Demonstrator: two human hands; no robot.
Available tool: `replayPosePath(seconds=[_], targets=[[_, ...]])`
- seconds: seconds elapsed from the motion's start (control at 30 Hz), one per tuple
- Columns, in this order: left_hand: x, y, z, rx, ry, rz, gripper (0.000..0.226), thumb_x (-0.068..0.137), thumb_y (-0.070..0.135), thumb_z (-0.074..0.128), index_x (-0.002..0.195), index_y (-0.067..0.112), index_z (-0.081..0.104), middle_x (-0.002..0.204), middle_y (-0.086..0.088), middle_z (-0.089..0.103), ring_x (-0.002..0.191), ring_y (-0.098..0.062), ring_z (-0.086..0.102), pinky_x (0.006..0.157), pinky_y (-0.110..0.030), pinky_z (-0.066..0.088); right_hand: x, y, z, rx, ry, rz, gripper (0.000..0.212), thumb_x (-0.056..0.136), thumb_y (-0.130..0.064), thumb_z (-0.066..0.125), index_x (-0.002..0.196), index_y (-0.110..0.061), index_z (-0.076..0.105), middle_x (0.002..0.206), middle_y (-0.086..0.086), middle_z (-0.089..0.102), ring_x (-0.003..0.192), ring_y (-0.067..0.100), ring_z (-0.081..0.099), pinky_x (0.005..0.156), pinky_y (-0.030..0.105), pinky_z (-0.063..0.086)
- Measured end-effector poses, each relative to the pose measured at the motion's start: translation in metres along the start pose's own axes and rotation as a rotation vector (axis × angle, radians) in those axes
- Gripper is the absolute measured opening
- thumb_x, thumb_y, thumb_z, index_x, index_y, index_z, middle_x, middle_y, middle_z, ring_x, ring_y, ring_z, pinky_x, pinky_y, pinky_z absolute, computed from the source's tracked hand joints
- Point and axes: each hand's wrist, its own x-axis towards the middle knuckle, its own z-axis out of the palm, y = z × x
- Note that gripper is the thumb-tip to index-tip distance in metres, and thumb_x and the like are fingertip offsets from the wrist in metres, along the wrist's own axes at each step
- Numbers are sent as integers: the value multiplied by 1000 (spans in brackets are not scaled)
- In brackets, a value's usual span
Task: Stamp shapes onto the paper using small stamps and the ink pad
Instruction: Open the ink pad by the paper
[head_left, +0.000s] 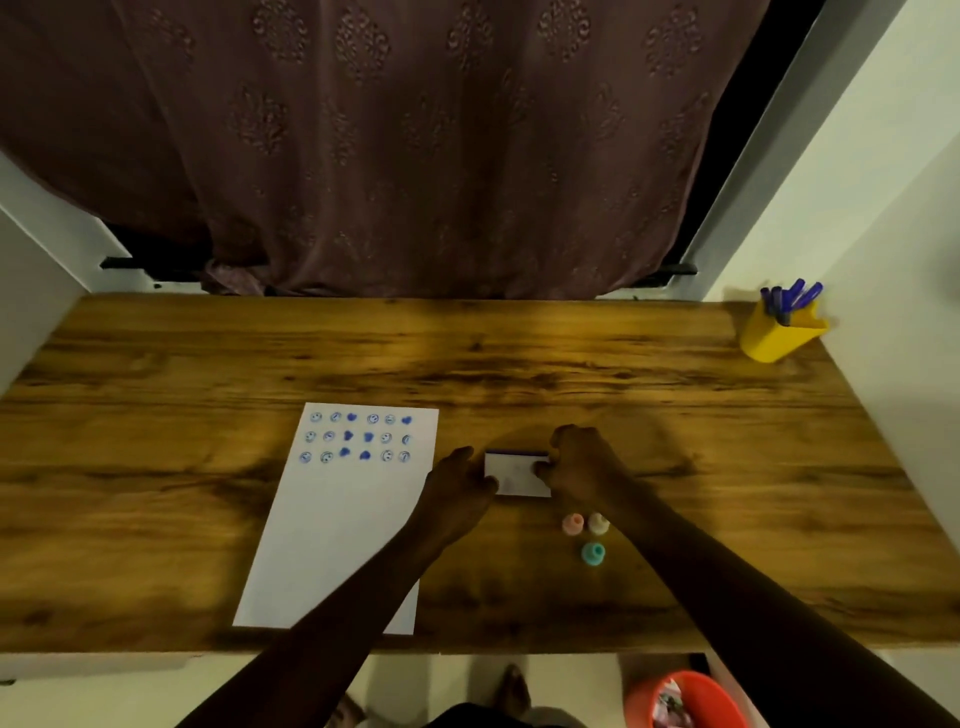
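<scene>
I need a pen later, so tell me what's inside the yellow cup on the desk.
Several blue-capped pens stick up out of the yellow cup at the desk's far right corner. Only their upper ends show; the cup wall hides the rest and anything else inside.

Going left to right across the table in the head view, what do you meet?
Paper with blue stamped shapes → left hand → ink pad → right hand → yellow pen holder. The three small stamps sit nearer, below the right hand, so I leave them out.
</scene>
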Motion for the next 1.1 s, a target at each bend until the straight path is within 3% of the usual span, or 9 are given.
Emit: replayPosePath(seconds=[0.17, 0.37, 0.5, 0.63, 0.73, 0.83, 0.93, 1.1], targets=[[2, 2, 5, -109, 4, -39, 52, 97, 22, 61, 145, 8, 49, 145, -14, 58, 134, -33, 56, 109, -49, 50, 5, -1, 8, 2, -42, -9, 47, 88, -39, 72, 121, -8, 62, 117, 11, 67, 103, 25, 65, 70, 27, 46], [1, -2, 12, -205, 6, -18, 51, 92, 24, 67, 140, 14, 54, 137, -10, 64, 126, -29, 62, 106, -47, 54, 5, -4, 11, 36, -33, 19, 45, 86, -34, 76, 119, -8, 61, 117, 12, 66, 103, 27, 65, 76, 34, 55], [-3, -6, 8, -292, 25, -14, 61, 92, 20, 68, 149, 14, 46, 143, -8, 60, 131, -31, 59, 107, -41, 53, 0, -12, 8, 63, -13, 29, 43, 84, -29, 78, 118, -8, 64, 116, 11, 68, 102, 26, 65, 74, 33, 55], [-13, -12, -16, -350, 48, 17, 49, 92, 14, 68, 139, 16, 54, 133, -5, 64, 127, -27, 62, 84, -15, 53, -10, -36, 2, 137, 44, 10, 38, 82, -22, 79, 115, -6, 67, 111, 13, 71, 98, 28, 68, 72, 32, 54], [-23, -23, -46, -390, 94, 24, 54, 94, 15, 69, 144, 14, 50, 134, -5, 61, 129, -27, 60, 91, -23, 53, -18, -67, 1, 187, 49, -22, 39, 83, -19, 80, 117, -7, 68, 111, 12, 74, 97, 26, 71, 66, 24, 47], [-38, -40, -79, -375, 158, 3, 64, 95, 17, 68, 153, 14, 41, 147, -7, 55, 133, -26, 57, 94, -26, 47, -27, -106, 8, 230, 50, -48, 40, 84, -14, 79, 122, -8, 66, 116, 13, 73, 100, 27, 72, 73, 29, 56], [-52, -69, -112, -365, 227, -8, 64, 94, 14, 67, 153, 16, 43, 147, -7, 58, 123, -23, 62, 94, -28, 48, -36, -148, 24, 255, 21, -68, 46, 85, -14, 79, 128, -9, 63, 124, 12, 71, 106, 27, 71, 81, 33, 60], [-81, -135, -161, -382, 292, -9, 55, 94, 6, 65, 147, 13, 52, 138, -9, 66, 111, -21, 67, 72, -15, 56, -49, -219, 74, 263, 5, -146, 50, 85, -20, 80, 131, -8, 63, 128, 12, 69, 112, 29, 68, 92, 35, 58]])
